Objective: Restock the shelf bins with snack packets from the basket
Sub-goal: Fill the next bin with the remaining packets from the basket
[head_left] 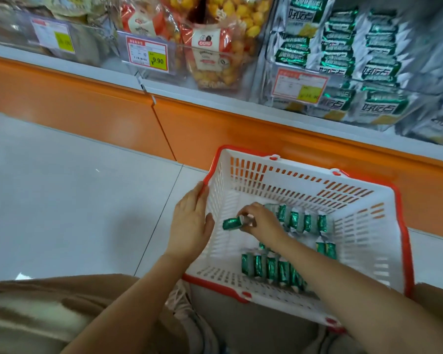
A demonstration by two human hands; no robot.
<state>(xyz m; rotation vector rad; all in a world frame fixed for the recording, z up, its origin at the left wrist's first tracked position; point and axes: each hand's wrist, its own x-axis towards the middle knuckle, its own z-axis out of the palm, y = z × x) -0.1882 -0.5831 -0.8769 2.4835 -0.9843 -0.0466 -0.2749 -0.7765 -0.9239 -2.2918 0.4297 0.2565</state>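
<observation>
A white basket [368, 205] with a red rim stands on the floor below the shelf. Several green and silver snack packets [269, 268] lie in rows on its bottom. My right hand [262, 221] is inside the basket and pinches one green packet [232, 223], lifted off the bottom near the left wall. My left hand [191, 222] rests on the basket's left rim, with the thumb over the wall. Above right, a clear shelf bin [287, 72] holds many packets of the same green and silver kind [380, 70].
Neighbouring bins hold orange bags of yellow snacks [210, 52] and pale bags [69, 11], each with a price tag [147, 53]. An orange shelf base [215, 129] runs behind the basket. Grey floor tiles [74, 187] lie to the left. My knees fill the bottom edge.
</observation>
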